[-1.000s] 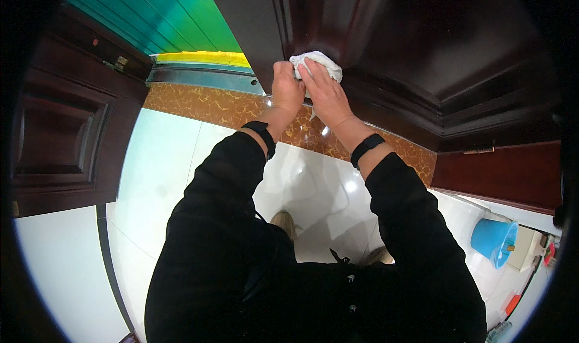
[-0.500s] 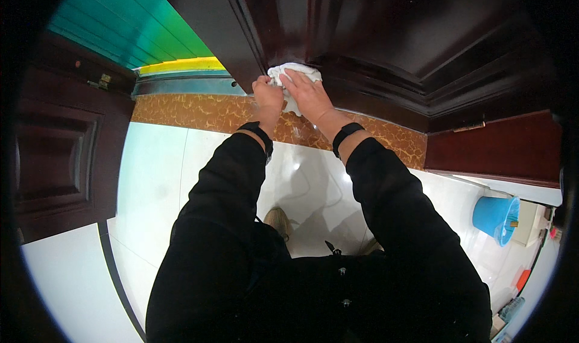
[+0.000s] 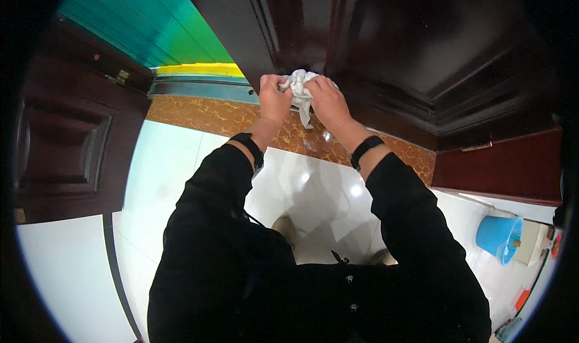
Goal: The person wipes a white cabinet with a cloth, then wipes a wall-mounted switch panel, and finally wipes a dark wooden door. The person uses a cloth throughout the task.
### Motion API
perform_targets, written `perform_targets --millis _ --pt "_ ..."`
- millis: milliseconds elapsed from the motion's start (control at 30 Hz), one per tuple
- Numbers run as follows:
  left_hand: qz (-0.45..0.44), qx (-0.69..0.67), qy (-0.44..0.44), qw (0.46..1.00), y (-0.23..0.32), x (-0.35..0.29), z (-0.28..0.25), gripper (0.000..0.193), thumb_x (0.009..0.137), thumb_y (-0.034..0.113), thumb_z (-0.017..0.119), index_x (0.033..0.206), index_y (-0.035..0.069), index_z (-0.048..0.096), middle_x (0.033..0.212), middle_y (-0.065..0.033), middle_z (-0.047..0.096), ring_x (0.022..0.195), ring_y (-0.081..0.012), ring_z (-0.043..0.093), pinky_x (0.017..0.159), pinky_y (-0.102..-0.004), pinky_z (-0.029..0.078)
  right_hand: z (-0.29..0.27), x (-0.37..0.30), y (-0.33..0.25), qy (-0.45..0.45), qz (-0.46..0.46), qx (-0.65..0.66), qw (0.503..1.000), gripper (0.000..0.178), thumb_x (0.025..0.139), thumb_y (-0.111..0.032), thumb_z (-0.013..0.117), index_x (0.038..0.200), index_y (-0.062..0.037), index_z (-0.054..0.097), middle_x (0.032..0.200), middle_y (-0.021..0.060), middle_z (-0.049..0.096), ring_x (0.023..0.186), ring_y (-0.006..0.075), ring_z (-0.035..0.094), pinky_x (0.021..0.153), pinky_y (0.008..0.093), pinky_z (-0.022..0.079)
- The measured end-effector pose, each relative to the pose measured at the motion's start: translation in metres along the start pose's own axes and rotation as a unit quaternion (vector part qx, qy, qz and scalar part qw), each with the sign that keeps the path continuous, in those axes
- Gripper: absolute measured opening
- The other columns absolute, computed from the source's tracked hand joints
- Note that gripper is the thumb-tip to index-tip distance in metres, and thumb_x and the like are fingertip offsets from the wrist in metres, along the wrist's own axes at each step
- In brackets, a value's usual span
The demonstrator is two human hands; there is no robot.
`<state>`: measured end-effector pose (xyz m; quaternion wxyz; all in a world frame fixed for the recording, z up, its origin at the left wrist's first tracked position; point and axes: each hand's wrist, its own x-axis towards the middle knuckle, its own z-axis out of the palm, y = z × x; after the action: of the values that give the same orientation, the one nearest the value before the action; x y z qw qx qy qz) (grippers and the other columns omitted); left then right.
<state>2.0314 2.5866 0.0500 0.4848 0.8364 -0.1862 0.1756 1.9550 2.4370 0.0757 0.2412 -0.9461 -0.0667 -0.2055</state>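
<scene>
A crumpled white cloth (image 3: 300, 82) is bunched against the lower part of a dark brown panelled door (image 3: 386, 47). My left hand (image 3: 275, 97) pinches the cloth's left side with curled fingers. On the other side my right hand (image 3: 327, 101) grips it, thumb and fingers closed on the fabric. A loose end of the cloth hangs down between the two hands, over the brown marbled threshold (image 3: 223, 112). Both forearms reach forward in black sleeves, with a dark band at each wrist.
Another dark panelled door leaf (image 3: 66, 144) stands at the left. Beyond the opening is a green ribbed surface (image 3: 157, 23) with a yellow strip. A blue bucket (image 3: 496, 237) stands at the right on the pale tiled floor (image 3: 175, 162). My shoes are below.
My hands have moved apart on the cloth. The right hand no longer lies flat over it but grips its side, and the cloth is bunched up between them. The view has shifted slightly.
</scene>
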Motion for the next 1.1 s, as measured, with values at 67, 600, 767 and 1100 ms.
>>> perform_targets --millis 67,600,767,1100 --pt "-0.002 -0.005 0.032 0.999 0.006 0.01 -0.006 0.025 0.071 -0.007 0.071 0.091 0.001 0.059 0.099 -0.0163 0.056 0.091 -0.0365 0.059 0.08 -0.0408 0.051 -0.006 0.005 -0.013 0.009 0.017 0.029 0.999 0.036 0.083 -0.001 0.063 0.118 -0.0088 0.06 0.121 0.0124 0.055 0.118 0.0337 0.054 0.1 0.0413 0.047" --pt "-0.031 -0.061 0.051 0.996 0.024 0.017 -0.021 0.024 0.071 -0.009 0.069 0.088 0.002 0.057 0.092 -0.0123 0.056 0.079 -0.0279 0.058 0.074 -0.0366 0.05 -0.024 0.041 -0.029 0.056 -0.161 -0.085 0.982 0.038 0.083 -0.009 0.064 0.12 -0.0149 0.061 0.125 0.0102 0.057 0.118 0.0286 0.057 0.092 0.038 0.052" --pt "0.087 -0.098 0.069 0.989 0.064 0.027 -0.041 0.038 0.077 -0.004 0.072 0.11 0.002 0.055 0.117 -0.0135 0.052 0.098 -0.0253 0.056 0.086 -0.0342 0.049 -0.053 0.056 -0.045 0.185 -0.187 -0.064 0.963 0.034 0.083 -0.008 0.067 0.116 -0.0133 0.065 0.126 0.0112 0.059 0.12 0.0304 0.058 0.091 0.0386 0.053" --pt "0.243 -0.049 0.087 0.965 0.114 0.05 -0.065 0.076 0.076 -0.007 0.073 0.144 0.003 0.041 0.145 -0.0212 0.044 0.133 -0.0396 0.043 0.112 -0.0433 0.036 -0.099 0.076 -0.073 0.294 -0.215 -0.107 0.925 0.054 0.08 -0.008 0.069 0.132 -0.0165 0.062 0.138 0.0114 0.056 0.131 0.0295 0.053 0.088 0.0377 0.054"
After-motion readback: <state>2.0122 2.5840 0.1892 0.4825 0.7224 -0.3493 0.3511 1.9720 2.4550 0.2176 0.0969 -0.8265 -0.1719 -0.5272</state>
